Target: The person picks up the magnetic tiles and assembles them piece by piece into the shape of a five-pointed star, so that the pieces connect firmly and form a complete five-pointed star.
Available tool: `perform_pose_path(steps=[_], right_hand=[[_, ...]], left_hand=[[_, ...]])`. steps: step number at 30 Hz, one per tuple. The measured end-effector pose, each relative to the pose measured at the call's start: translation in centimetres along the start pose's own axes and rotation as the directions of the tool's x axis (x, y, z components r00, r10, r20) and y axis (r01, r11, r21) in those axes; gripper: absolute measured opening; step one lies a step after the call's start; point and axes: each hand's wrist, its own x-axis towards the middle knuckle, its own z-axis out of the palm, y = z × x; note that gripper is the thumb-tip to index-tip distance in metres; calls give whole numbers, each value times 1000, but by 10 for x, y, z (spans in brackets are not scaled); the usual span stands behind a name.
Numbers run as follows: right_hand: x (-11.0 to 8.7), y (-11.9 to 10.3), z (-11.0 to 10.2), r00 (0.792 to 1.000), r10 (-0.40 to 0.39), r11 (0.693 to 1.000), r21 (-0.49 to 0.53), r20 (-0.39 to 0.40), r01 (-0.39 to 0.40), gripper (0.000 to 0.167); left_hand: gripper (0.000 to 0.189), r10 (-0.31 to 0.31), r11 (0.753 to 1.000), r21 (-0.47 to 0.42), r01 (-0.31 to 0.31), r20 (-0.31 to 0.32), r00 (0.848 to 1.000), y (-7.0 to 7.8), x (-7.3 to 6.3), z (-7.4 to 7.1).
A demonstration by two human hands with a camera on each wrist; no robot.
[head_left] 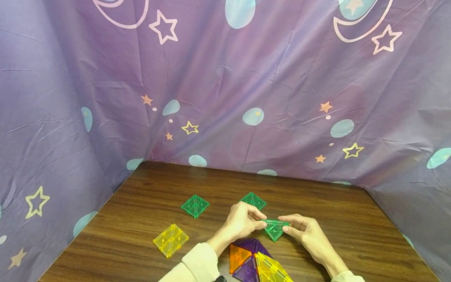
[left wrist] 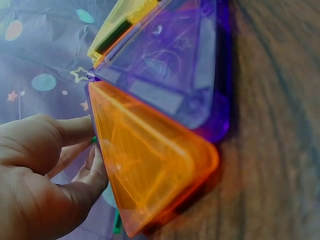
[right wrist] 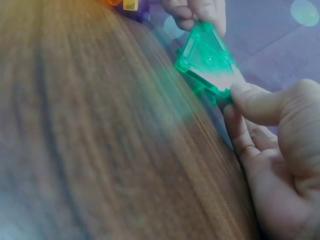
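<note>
Multicoloured tile cluster (head_left: 261, 265) is set nearest on the desk (head_left: 317, 203). Just beyond, a green tile (head_left: 275, 230) is pinched in the grip of left hand (head_left: 243, 220) and right hand (head_left: 307, 233).

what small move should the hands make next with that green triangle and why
Probably ease the translucent green plastic triangle toward the cluster of translucent orange, purple and yellow plastic pieces: the left hand and right hand pinch it at opposite ends, and the cluster sits close by, apart from it in the head view.
</note>
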Motion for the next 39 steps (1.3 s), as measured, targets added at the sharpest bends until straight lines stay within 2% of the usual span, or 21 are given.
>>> perform_pose_path(steps=[6, 9, 12, 16, 18, 20, 24, 25, 28, 31, 39], right_hand=[[0, 2, -4, 999, 34, 999, 24, 37, -35, 40], [1, 4, -6, 998, 27, 999, 34, 51, -29, 40], [2, 7, -3, 997, 26, 998, 59, 79, -31, 42], [2, 9, 0, 992, 32, 997, 69, 123, -41, 42], [1, 8, -1, 991, 31, 998, 58, 130, -39, 40], [1, 7, -4, 992, 22, 998, 48, 127, -28, 38], [1, 7, -7, 993, -15, 999, 52, 116, 9, 34], [1, 7, -9, 992, -28, 998, 55, 122, 22, 33], [0, 7, -12, 984, -62, 996, 78, 166, 50, 34], [-2, 9, -13, 978, -73, 994, 91, 197, 56, 34], [-2, 9, -13, 984, -76, 994, 93, 159, 62, 34]], left_hand=[[14, 48, 999, -9, -48, 26, 999, 0, -3, -2], [15, 46, 999, -20, -44, 61, 997, 0, -6, -6], [20, 36, 999, 2, -36, 110, 993, -3, -15, -18], [32, 17, 998, 64, -29, 181, 983, -8, -35, -42], [39, -4, 993, 112, -22, 233, 973, -9, -46, -54], [47, -30, 985, 172, -22, 294, 955, -10, -54, -62], [64, -26, 957, 276, -89, 388, 921, -10, -61, -68], [66, -22, 950, 293, -103, 395, 919, -10, -61, -67], [68, -25, 936, 334, -114, 384, 923, -9, -58, -63], [65, -33, 937, 335, -101, 374, 927, -10, -53, -60], [61, -10, 942, 319, -102, 330, 944, -13, -28, -58]])
